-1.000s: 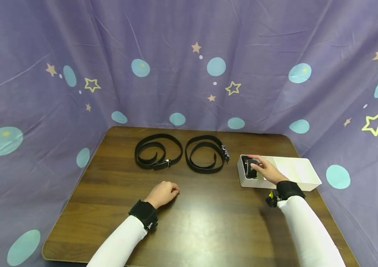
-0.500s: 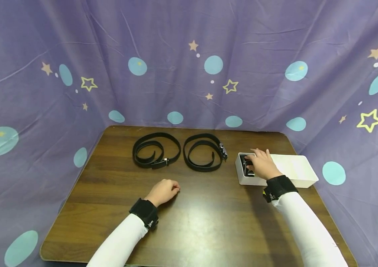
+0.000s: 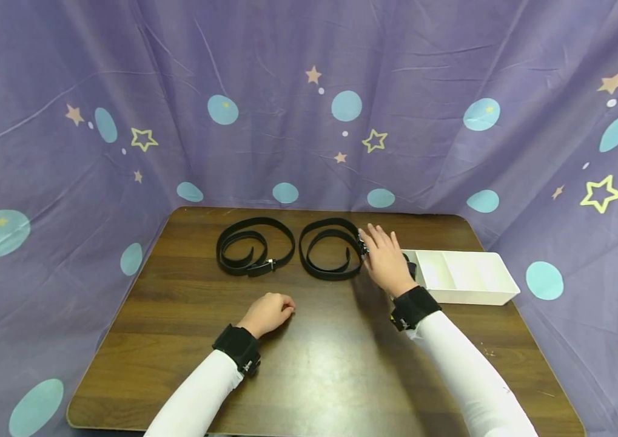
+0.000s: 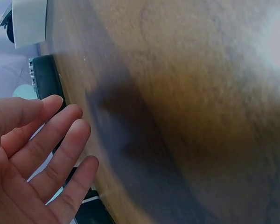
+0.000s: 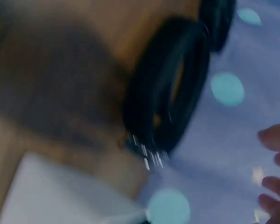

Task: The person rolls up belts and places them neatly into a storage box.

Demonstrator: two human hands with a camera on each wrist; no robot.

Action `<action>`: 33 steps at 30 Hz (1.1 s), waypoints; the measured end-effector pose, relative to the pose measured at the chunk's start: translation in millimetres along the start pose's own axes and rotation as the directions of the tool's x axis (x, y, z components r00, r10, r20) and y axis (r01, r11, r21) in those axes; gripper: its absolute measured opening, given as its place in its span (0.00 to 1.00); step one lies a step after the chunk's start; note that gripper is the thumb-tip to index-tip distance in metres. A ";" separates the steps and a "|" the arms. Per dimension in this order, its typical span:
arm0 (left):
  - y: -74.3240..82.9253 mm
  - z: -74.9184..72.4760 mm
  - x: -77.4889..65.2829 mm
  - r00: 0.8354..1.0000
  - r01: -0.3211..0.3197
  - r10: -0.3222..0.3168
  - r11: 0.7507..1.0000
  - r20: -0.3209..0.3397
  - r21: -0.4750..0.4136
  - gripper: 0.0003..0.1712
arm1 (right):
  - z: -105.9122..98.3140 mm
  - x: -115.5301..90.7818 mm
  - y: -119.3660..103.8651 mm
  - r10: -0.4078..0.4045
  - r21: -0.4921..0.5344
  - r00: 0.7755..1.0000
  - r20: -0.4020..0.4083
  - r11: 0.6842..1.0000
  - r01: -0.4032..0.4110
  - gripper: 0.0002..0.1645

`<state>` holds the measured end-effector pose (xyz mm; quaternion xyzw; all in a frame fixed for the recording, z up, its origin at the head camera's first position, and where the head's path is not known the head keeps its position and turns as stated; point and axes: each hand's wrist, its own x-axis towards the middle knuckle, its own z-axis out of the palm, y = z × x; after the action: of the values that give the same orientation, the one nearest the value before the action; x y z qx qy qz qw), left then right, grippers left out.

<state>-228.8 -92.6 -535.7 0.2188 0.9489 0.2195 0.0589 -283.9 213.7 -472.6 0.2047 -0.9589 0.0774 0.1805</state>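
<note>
My left hand rests over the table's middle with loosely bent fingers; in the left wrist view the fingers hold nothing. My right hand has its fingers spread above the table, overlapping the silver buckle of the right-hand coiled black belt in the head view. The right wrist view, blurred, shows its fingertips apart from that belt. A second coiled black belt with a silver buckle lies to the left. Behind my right hand, a black item shows in the white box's left compartment, partly hidden.
The long white box stands at the table's right, divided into compartments. A brown wooden table carries everything. A purple curtain with stars and dots surrounds the back and sides.
My right hand has let go of the black item in the box's left compartment and moved left toward the right-hand belt. My left hand has stayed in place.
</note>
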 end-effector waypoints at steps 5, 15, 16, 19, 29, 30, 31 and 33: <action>1.8 1.1 -1.5 1.000 -0.007 0.007 1.000 0.002 -0.006 0.07 | 40.1 4.3 -26.0 -0.097 0.059 0.988 0.121 0.994 0.090 0.35; -5.2 4.1 -5.5 1.000 -0.007 0.007 1.000 -0.005 0.005 0.07 | 100.8 4.8 -43.8 -0.180 0.112 0.978 0.108 0.979 0.168 0.14; -6.1 4.0 -6.1 1.000 -0.007 0.007 1.000 -0.007 0.006 0.07 | 102.2 3.9 -44.8 -0.179 0.114 0.980 0.091 0.979 0.168 0.13; -8.6 3.3 -7.2 1.000 -0.002 0.002 1.000 -0.015 0.008 0.06 | 102.1 0.0 -48.7 -0.191 0.107 0.979 0.065 0.977 0.184 0.12; -14.3 -0.1 -8.3 0.999 -0.003 0.004 1.000 -0.036 0.025 0.05 | 78.1 -45.3 -81.8 -0.331 0.104 0.940 0.081 0.941 0.323 0.14; -14.8 -0.1 -7.5 0.999 -0.003 0.004 1.000 -0.038 0.026 0.05 | 75.0 -52.1 -85.8 -0.347 0.109 0.935 0.076 0.935 0.338 0.15; -15.4 0.0 -6.6 0.999 0.001 0.000 1.000 -0.041 0.027 0.05 | 72.2 -58.9 -89.8 -0.359 0.112 0.930 0.075 0.930 0.350 0.15; -15.8 -0.6 -5.2 0.999 0.007 -0.006 1.000 -0.043 0.027 0.06 | 67.4 -72.2 -97.9 -0.387 0.118 0.918 0.087 0.919 0.376 0.15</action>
<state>-230.4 -107.8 -542.1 0.2117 0.9536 0.2108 0.0364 -202.5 136.6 -554.8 0.4003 -0.9039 0.0767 0.1296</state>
